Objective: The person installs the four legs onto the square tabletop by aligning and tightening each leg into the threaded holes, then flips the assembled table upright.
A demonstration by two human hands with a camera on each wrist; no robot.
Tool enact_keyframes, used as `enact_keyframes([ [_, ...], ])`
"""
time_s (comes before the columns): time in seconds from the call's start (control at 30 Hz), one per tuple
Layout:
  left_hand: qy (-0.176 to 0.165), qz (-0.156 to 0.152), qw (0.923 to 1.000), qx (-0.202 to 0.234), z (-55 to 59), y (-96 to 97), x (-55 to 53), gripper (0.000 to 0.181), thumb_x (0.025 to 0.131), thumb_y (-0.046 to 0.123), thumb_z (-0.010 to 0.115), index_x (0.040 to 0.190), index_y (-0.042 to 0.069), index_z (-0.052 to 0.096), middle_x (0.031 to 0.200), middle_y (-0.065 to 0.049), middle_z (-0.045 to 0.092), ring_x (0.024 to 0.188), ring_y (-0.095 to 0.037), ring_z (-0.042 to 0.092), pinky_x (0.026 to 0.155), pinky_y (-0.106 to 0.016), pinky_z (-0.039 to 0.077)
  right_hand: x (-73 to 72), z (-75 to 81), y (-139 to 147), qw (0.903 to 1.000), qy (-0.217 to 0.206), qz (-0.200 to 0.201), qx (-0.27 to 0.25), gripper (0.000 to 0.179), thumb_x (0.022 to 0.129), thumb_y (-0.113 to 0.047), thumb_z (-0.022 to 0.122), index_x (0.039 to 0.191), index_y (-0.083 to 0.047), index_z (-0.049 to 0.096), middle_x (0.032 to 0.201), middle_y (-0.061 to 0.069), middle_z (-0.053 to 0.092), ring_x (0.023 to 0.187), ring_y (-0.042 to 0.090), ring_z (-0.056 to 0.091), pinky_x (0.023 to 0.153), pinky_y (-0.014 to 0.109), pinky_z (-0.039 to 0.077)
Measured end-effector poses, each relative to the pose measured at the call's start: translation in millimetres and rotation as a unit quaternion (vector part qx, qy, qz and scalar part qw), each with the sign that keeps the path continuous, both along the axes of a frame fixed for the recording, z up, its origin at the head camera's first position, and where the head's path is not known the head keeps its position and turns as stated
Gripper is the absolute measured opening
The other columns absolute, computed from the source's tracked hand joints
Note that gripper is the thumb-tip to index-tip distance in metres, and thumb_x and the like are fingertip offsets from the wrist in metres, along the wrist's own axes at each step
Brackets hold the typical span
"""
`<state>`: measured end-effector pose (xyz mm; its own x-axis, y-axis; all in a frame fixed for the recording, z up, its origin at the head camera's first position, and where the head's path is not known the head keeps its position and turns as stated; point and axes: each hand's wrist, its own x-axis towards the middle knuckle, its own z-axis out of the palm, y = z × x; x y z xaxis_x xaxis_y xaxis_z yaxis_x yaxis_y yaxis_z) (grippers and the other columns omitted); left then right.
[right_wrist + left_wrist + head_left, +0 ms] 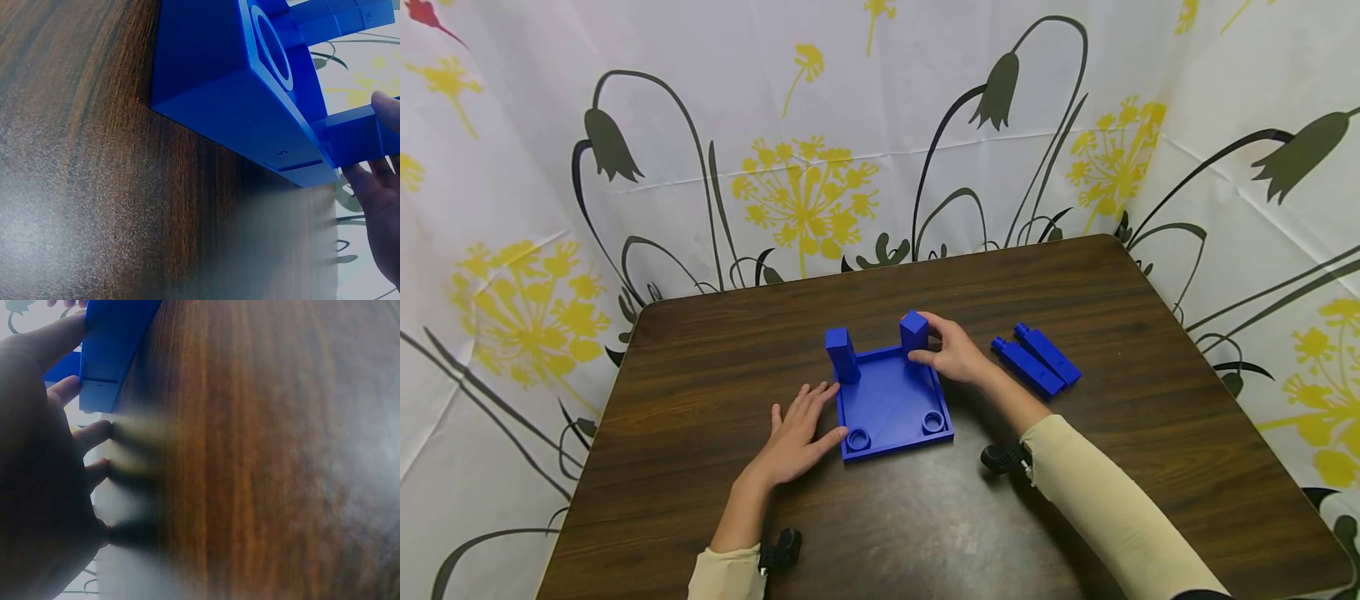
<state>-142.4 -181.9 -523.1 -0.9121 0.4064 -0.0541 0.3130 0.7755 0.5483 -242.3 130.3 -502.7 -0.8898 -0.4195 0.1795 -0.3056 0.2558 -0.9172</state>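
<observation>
A blue square tray [891,404] with a low rim lies on the table, two round sockets showing in its near corners. One blue square leg [842,357] stands upright at its far left corner. At the far right corner my right hand [953,350] grips a second blue leg [913,332] between thumb and fingers; the right wrist view shows this leg [356,134] at the tray's corner. My left hand [797,437] lies with fingers spread along the tray's left side, thumb and index fingertip at the rim. In the left wrist view its fingertips reach the tray wall [115,344].
Two more blue legs [1028,367] [1048,354] with narrow round ends lie side by side on the brown wooden table [715,350], right of the tray. Behind the table hangs a white curtain [865,108] printed with flowers.
</observation>
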Motion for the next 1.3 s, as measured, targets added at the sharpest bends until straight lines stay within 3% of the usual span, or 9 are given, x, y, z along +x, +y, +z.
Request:
enact_keyframes([
  [0.93, -0.003, 0.005, 1.0, -0.003, -1.6, 0.2, 0.0, 0.074, 0.095, 0.059, 0.053, 0.156, 0.029, 0.025, 0.161, -0.007, 0.022, 0.149, -0.033, 0.007, 0.104, -0.073, -0.006, 1.6, -1.2, -2.4, 0.9991, 0.017, -0.035, 0.017, 0.06, 0.082, -0.004, 0.079, 0.136, 0.0, 0.052, 0.126, 0.019, 0.061, 0.122, 0.036, 0.056, 0.094, 0.046, 0.049],
  [1.3, 0.007, 0.0, 0.9999, 0.015, -0.7, 0.1, 1.7, 0.071, 0.096, 0.052, 0.056, 0.156, 0.025, 0.028, 0.16, -0.01, 0.025, 0.148, -0.036, 0.009, 0.102, -0.075, -0.005, 3.0, -1.4, -3.4, 0.9982, 0.033, -0.047, 0.019, 0.059, 0.081, -0.006, 0.081, 0.133, -0.001, 0.054, 0.123, 0.018, 0.063, 0.119, 0.035, 0.058, 0.093, 0.046, 0.05],
])
